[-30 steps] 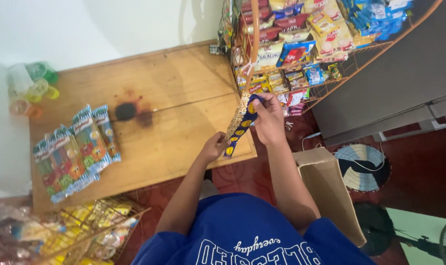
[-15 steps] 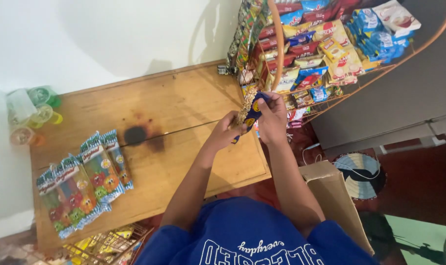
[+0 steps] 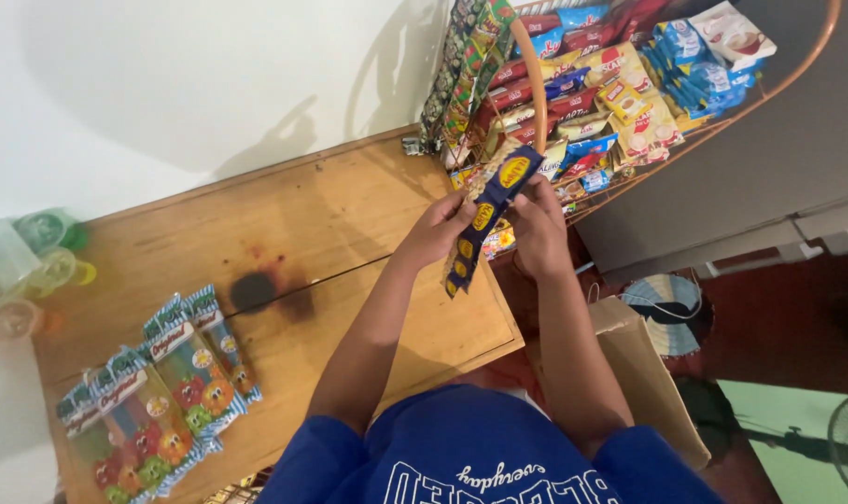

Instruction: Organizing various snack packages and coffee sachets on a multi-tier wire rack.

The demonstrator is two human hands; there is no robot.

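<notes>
Both my hands hold a long strip of small snack packets [image 3: 485, 217], dark blue with yellow round marks, above the right edge of a wooden table [image 3: 284, 243]. My left hand [image 3: 441, 227] grips the strip near its middle. My right hand [image 3: 539, 227] grips its upper part. The strip's top end reaches up to the orange wire display rack [image 3: 532, 79] full of hanging packets. Its lower end dangles free below my left hand.
Several strips of colourful snack packets [image 3: 158, 392] lie on the table at the left. Green and yellow plastic cups [image 3: 34, 266] stand at the table's far left. A cardboard box [image 3: 648, 383] and a round mat [image 3: 665, 301] sit on the red floor.
My hands have lifted the strip up toward the rack, and its blue printed face has turned to me. The view has shifted, so the table and packets sit lower.
</notes>
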